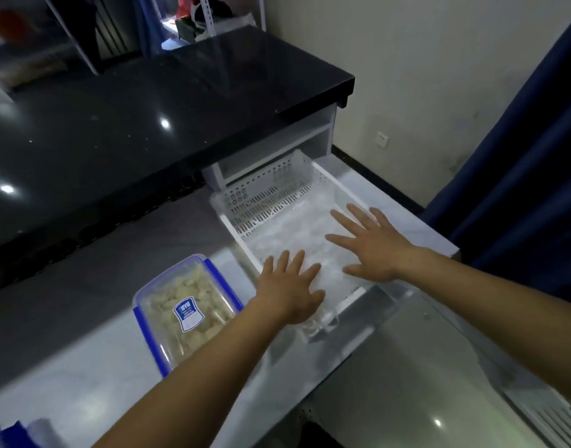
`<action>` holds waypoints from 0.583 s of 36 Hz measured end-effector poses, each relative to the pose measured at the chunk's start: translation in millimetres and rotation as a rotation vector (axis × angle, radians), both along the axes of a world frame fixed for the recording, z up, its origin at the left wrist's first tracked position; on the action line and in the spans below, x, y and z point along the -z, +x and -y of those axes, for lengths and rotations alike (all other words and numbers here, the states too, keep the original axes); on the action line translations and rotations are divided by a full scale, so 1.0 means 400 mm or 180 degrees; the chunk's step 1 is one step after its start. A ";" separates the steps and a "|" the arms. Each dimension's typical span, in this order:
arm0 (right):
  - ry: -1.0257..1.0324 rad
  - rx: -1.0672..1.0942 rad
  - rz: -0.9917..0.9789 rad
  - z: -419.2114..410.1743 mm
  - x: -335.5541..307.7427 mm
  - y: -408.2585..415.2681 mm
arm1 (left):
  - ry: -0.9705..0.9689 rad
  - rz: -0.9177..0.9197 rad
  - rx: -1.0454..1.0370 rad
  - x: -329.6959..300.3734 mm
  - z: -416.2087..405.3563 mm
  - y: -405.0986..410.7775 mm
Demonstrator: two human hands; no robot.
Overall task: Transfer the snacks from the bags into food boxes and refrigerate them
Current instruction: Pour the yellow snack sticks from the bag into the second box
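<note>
A clear food box (184,310) with blue clips and a blue label, full of pale snack pieces, lies lidded on the white freezer top at lower left. To its right a white perforated basket (264,189) sits in the freezer opening, holding a frosty clear bag (290,227). My left hand (289,287) lies flat with straight fingers on the near part of that bag. My right hand (371,242) is spread flat over its right side. Neither hand holds anything.
A black glossy counter (132,124) runs across the back, with a white shelf unit (310,137) under its right end. The freezer's sliding glass lid (407,367) is at lower right. A dark blue curtain (536,156) hangs on the right. A blue-edged object (15,434) shows at bottom left.
</note>
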State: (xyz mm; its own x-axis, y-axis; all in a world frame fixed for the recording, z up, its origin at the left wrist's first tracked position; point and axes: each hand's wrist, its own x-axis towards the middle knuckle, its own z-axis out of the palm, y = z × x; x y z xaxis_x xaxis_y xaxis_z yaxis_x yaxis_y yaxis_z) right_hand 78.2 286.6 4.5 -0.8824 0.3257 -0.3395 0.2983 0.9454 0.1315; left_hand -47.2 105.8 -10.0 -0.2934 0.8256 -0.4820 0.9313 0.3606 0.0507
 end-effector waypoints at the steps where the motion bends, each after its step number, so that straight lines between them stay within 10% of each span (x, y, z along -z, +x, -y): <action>1: -0.0004 -0.0045 0.0077 -0.007 0.014 0.004 | -0.0108 -0.0051 0.0050 0.011 -0.003 0.002; 11: -0.0385 0.0069 0.0012 -0.037 0.048 0.020 | -0.0099 -0.0012 -0.0036 0.001 -0.011 0.008; 21: -0.1155 0.0508 -0.1143 0.155 -0.119 0.037 | 0.1371 0.0484 -0.1046 -0.121 0.183 0.003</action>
